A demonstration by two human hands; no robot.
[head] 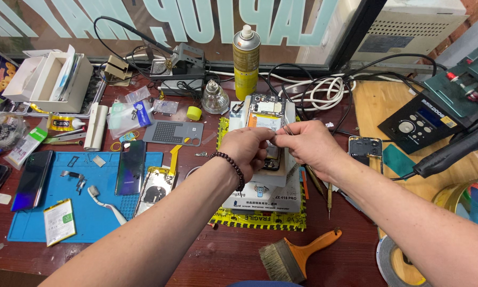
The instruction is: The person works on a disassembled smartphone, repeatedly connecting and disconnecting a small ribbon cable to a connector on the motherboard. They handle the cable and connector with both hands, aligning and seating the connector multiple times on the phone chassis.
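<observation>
An opened phone (265, 114) with its circuit board and battery bared lies on a stack of white boxes (260, 196) in the middle of the bench. My left hand (247, 149), with a dark bead bracelet on the wrist, pinches at the phone's middle. My right hand (309, 144) holds thin metal tweezers (288, 127) whose tips point down at the same spot. Both hands cover the lower half of the phone.
A blue work mat (85, 212) at the left carries a dark phone (130, 167), a back cover and a battery. A yellow spray can (246, 64) stands behind. A brush (297, 255) lies in front; a hot-air handle (457, 149) and tape roll (398, 260) are right.
</observation>
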